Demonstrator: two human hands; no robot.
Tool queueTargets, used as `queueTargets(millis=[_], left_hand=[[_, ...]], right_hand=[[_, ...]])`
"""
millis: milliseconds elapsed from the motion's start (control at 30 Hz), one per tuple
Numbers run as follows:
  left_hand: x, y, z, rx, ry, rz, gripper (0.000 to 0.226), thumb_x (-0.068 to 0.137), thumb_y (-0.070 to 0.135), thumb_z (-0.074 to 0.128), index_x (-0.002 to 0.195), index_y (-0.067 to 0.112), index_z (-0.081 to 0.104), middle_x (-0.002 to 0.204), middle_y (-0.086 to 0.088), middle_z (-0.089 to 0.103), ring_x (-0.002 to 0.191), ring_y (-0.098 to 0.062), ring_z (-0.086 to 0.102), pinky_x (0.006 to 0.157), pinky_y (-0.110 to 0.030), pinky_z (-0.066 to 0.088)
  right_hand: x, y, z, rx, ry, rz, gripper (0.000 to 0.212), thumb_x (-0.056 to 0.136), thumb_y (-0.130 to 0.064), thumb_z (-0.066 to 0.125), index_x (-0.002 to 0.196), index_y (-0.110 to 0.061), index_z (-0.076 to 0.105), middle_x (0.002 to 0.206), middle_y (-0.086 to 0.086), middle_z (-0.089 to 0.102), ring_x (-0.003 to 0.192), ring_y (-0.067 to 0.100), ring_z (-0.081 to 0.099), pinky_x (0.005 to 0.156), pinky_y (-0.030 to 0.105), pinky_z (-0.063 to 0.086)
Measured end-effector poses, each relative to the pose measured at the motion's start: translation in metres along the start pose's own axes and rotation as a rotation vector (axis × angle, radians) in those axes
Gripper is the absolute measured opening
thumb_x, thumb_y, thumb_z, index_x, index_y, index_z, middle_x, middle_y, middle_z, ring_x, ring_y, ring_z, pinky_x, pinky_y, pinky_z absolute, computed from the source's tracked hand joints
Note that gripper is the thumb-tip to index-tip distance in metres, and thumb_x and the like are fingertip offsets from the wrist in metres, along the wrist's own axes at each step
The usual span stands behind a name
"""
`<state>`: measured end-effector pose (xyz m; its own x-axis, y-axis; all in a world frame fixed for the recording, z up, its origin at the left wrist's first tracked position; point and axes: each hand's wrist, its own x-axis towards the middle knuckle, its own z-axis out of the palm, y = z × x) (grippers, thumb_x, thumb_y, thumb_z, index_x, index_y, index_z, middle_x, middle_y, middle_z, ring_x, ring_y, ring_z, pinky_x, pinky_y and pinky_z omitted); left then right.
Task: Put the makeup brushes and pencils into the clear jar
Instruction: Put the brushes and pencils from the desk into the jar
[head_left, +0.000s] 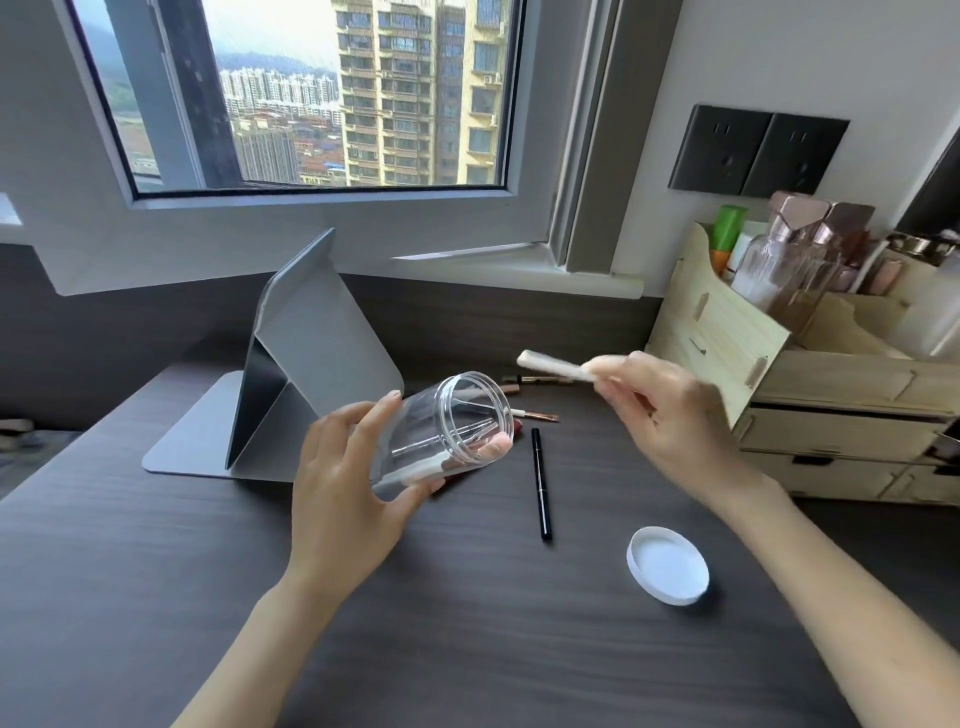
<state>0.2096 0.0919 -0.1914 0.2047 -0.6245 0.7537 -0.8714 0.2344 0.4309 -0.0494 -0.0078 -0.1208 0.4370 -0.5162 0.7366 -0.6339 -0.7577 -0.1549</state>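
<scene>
Tilting a clear plastic jar (441, 431) at the centre of the frame, a person's left hand (348, 478) wraps around its side, mouth turned right. The right hand (670, 415), just right of centre, pinches a white-handled makeup brush (556, 368) above the dark wood-grain desk (467, 649), well short of the mouth. At least one white-handled brush already lies inside the jar. A slim black pencil (540, 483) and several rose-gold brushes (535, 415) behind the jar wait on the desk. The round white lid (667, 565) rests lower right, so roughly half the job seems left.
</scene>
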Motion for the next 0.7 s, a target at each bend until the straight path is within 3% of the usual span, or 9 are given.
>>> queueTargets(millis=[100,167,267,367,467,533,567,633,700], left_hand=[[-0.002,0.001,0.001,0.001,-0.007,0.001,0.078,0.058,0.029,0.085,0.127,0.017,0.049,0.114,-0.011,0.058,0.104,-0.023,0.047,0.092,-0.017,0.028],[-0.003,0.003,0.002,0.008,-0.026,0.008,0.075,0.060,0.036,0.078,0.127,0.018,0.049,0.114,-0.010,0.058,0.104,-0.024,0.048,0.091,-0.018,0.030],[-0.005,0.003,0.005,0.026,-0.067,0.046,0.073,0.061,0.036,0.076,0.127,0.019,0.049,0.114,-0.010,0.059,0.103,-0.023,0.048,0.090,-0.023,0.034],[-0.007,0.002,0.005,0.037,-0.069,0.051,0.074,0.061,0.035,0.078,0.127,0.019,0.049,0.112,-0.010,0.059,0.102,-0.021,0.047,0.089,-0.024,0.034],[-0.005,0.002,0.003,0.023,-0.059,0.014,0.077,0.058,0.032,0.082,0.127,0.018,0.051,0.112,-0.011,0.059,0.103,-0.021,0.046,0.090,-0.020,0.032],[-0.003,0.003,0.001,0.010,-0.040,-0.015,0.075,0.058,0.034,0.079,0.126,0.016,0.052,0.113,-0.010,0.059,0.103,-0.021,0.046,0.092,-0.013,0.028],[-0.002,0.003,0.000,-0.005,-0.030,-0.033,0.075,0.058,0.034,0.077,0.126,0.015,0.053,0.113,-0.010,0.059,0.103,-0.021,0.046,0.093,-0.009,0.025],[-0.002,0.003,-0.001,-0.034,-0.014,-0.070,0.076,0.057,0.033,0.077,0.127,0.015,0.053,0.113,-0.008,0.059,0.101,-0.021,0.047,0.092,-0.005,0.023],[-0.001,0.002,-0.001,-0.045,-0.002,-0.088,0.076,0.057,0.034,0.078,0.127,0.016,0.052,0.113,-0.006,0.058,0.099,-0.023,0.050,0.090,-0.010,0.027]], right_hand=[[0.001,-0.039,-0.028,-0.202,0.044,-0.199,0.019,0.086,-0.034,0.059,0.087,-0.029,0.077,0.057,-0.002,0.061,0.049,0.020,0.050,0.045,0.023,0.033],[0.003,-0.056,-0.027,-0.314,-0.017,-0.283,0.011,0.077,-0.022,0.069,0.081,-0.029,0.076,0.053,-0.002,0.058,0.048,0.021,0.048,0.047,0.023,0.028],[0.000,-0.073,-0.009,-0.311,-0.215,-0.354,0.039,0.056,0.011,0.070,0.085,-0.015,0.073,0.066,0.004,0.061,0.061,0.023,0.052,0.048,0.027,0.040],[-0.001,-0.077,0.004,-0.189,-0.380,-0.343,0.040,0.056,0.016,0.070,0.088,-0.008,0.070,0.084,0.007,0.064,0.077,0.023,0.057,0.059,0.031,0.052],[0.008,-0.070,-0.002,0.284,-0.399,-0.131,0.029,0.073,0.013,0.065,0.095,-0.005,0.068,0.097,0.007,0.066,0.087,0.016,0.059,0.076,0.024,0.051],[0.017,-0.060,-0.006,0.646,-0.288,0.136,0.027,0.077,0.016,0.062,0.092,-0.006,0.068,0.093,0.005,0.067,0.084,0.008,0.061,0.077,0.018,0.051],[0.021,-0.050,-0.001,0.706,-0.201,0.266,0.028,0.079,0.015,0.060,0.090,-0.009,0.068,0.089,0.001,0.067,0.082,0.006,0.062,0.076,0.015,0.050],[0.026,-0.024,0.026,0.486,-0.110,0.405,0.024,0.083,0.006,0.060,0.092,-0.013,0.071,0.088,-0.004,0.068,0.086,0.008,0.064,0.076,0.011,0.046],[0.026,0.003,0.063,0.140,-0.262,0.441,0.021,0.088,-0.008,0.059,0.105,-0.009,0.071,0.105,0.006,0.069,0.102,0.021,0.062,0.087,0.019,0.045]])
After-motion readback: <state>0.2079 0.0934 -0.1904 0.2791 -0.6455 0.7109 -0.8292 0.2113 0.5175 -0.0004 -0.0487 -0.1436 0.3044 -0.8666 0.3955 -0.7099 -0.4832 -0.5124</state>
